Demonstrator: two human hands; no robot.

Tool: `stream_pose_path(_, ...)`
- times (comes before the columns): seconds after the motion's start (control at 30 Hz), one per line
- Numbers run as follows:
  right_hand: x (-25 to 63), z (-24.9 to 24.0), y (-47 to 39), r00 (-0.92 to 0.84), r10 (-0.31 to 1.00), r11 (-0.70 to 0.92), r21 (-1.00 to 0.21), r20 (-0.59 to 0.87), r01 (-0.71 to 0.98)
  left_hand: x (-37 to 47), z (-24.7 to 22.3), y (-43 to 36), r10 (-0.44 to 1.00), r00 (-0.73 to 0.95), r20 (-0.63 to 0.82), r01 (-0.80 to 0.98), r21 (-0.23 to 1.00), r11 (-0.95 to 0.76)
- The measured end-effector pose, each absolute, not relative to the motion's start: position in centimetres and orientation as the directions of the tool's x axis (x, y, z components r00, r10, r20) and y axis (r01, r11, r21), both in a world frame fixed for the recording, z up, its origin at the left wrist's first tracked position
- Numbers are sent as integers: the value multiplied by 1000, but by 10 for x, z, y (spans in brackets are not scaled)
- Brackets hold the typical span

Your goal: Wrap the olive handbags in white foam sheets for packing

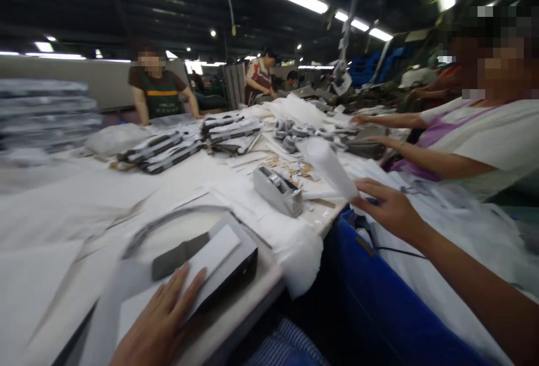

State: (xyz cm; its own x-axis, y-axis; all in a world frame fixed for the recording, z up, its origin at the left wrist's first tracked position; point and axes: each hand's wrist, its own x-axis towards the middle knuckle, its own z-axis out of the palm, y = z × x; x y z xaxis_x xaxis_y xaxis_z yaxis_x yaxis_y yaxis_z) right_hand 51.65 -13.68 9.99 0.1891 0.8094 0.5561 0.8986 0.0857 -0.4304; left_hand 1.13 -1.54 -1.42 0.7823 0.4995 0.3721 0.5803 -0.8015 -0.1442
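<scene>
My left hand point(166, 312) lies flat, fingers stretched out, on a white strip point(221, 245) at the table's near edge. Under the strip is a dark grey piece, perhaps a bag, with a long curved grey band point(145, 228) looping behind it. Off to the right, my right hand point(391, 209) pinches one end of a white foam sheet point(326, 164), folded or rolled, which is held up over the table's corner. Between my hands a grey tape dispenser point(277, 191) stands on white padding point(298, 248) that hangs over the edge.
Stacks of grey-and-white folded pieces point(231, 130) lie farther back on the table. A blue bin point(366, 282) with white sheeting stands below right. A co-worker in a white top point(475, 136) works close at right; another in a dark apron point(162, 94) stands across the table.
</scene>
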Motion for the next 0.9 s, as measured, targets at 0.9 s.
stream_pose_path(0.9,249,-5,-97,-357,502,692,-118,787,712,23,23,-28,644,745,172,654,3,-757)
